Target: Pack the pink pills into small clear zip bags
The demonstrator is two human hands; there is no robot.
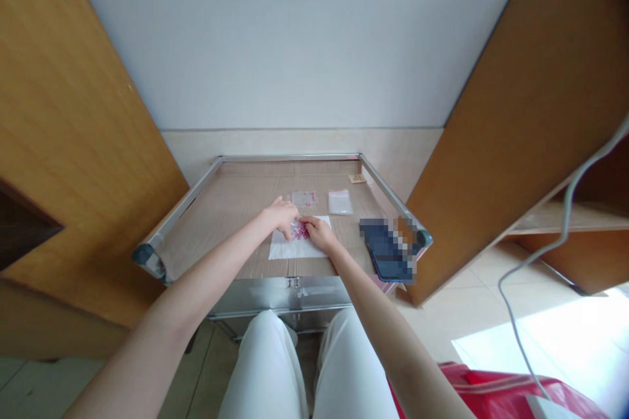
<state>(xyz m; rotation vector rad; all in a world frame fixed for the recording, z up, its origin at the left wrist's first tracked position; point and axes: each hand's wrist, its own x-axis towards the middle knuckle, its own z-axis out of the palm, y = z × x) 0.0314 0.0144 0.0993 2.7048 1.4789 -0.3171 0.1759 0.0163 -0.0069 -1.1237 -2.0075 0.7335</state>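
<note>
A white sheet of paper (282, 249) lies on the table, with small pink beads (303, 234) gathered near its middle. Over its left part curls my left hand (283, 215), its fingers and thumb bent around what looks like a small clear plastic bag (295, 228). My right hand (319, 234) reaches in from the right, fingers pinched close to the left fingertips and just above the beads. What sits between the right fingertips is too small to tell. Beyond the hands rests a clear plastic bag with pink edging (303, 198).
A stack of clear bags (340, 202) and a small brown card (357, 179) lie toward the right. A dark phone-like object (388, 252), partly blurred out, is at the right edge. Metal rails (289, 158) border the table (206, 209). Wooden panels stand on both sides.
</note>
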